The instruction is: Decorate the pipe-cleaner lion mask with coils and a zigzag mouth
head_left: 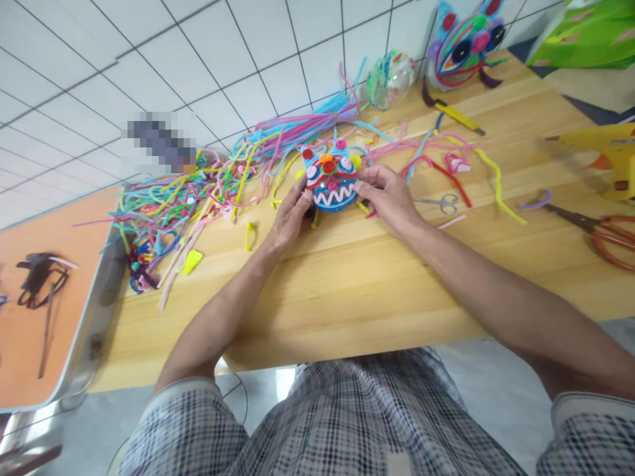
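Between my hands is a small blue and red animal mask (pixel 333 180) made of pipe cleaners, with blue ears, round eyes and a white zigzag row of teeth. It faces me above the wooden table (pixel 347 277). My left hand (pixel 294 213) grips its left edge, fingers partly behind it. On the right edge, my right hand (pixel 384 193) pinches it between thumb and fingers. Small yellow pieces show beside and below the mask.
Pipe cleaners (pixel 307 125) lie heaped along the tiled wall. A larger mask (pixel 464 49) and a clear ball (pixel 391 78) stand at the back. Rightward are a yellow cutter (pixel 459 118), small scissors (pixel 444 203), orange-handled scissors (pixel 612 238) and a yellow glue gun (pixel 608 155).
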The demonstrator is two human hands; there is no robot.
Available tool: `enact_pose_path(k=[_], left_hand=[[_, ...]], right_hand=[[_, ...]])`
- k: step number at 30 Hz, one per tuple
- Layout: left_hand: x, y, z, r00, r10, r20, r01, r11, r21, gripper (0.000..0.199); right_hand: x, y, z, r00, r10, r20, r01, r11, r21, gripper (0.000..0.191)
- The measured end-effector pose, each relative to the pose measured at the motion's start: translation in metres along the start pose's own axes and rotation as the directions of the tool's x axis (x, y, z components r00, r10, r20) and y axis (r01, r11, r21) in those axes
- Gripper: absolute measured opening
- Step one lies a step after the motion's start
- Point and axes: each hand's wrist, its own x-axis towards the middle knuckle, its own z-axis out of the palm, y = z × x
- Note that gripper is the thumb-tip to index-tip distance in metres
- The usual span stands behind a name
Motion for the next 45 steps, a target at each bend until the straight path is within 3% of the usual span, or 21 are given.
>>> enact_pose_path(k=[3, 9, 23, 27, 30, 36, 45], left_hand=[[-0.002, 0.002, 0.003, 0.999, 0.004, 0.039, -0.004, 1.000, -0.004, 0.076], [-0.005, -0.004, 0.014, 0.998, 0.052, -0.044, -0.048, 0.995, 0.090, 0.079], [-0.005, -0.003, 0.015, 0.998, 0.061, -0.024, -0.061, 0.998, -0.008, 0.077], [-0.003, -0.005, 0.019, 0.998, 0.057, 0.003, -0.056, 0.993, -0.103, 0.092], [0.001, -0.007, 0.023, 0.998, 0.032, -0.045, -0.037, 0.994, -0.103, 0.102], [0.001, -0.002, 0.030, 0.993, -0.003, -0.116, -0.004, 0.998, -0.063, 0.091], [-0.002, 0.002, 0.031, 0.997, -0.004, -0.075, -0.004, 0.995, -0.104, 0.086]], right_hand=[[-0.001, -0.001, 0.001, 1.000, 0.024, 0.000, -0.024, 1.000, -0.003, 0.032], [-0.002, -0.004, 0.001, 1.000, 0.032, -0.002, -0.031, 0.999, 0.005, 0.033], [-0.003, -0.003, -0.002, 0.999, 0.045, 0.001, -0.045, 0.997, -0.055, 0.040], [-0.006, -0.007, 0.000, 1.000, 0.020, 0.014, -0.019, 0.997, -0.068, 0.044], [-0.008, -0.009, 0.002, 1.000, 0.005, 0.018, -0.004, 0.998, -0.066, 0.046], [-0.007, -0.008, 0.004, 1.000, -0.006, 0.012, 0.007, 0.999, -0.047, 0.048], [-0.008, -0.007, 0.005, 1.000, -0.022, 0.006, 0.022, 0.998, -0.054, 0.048]])
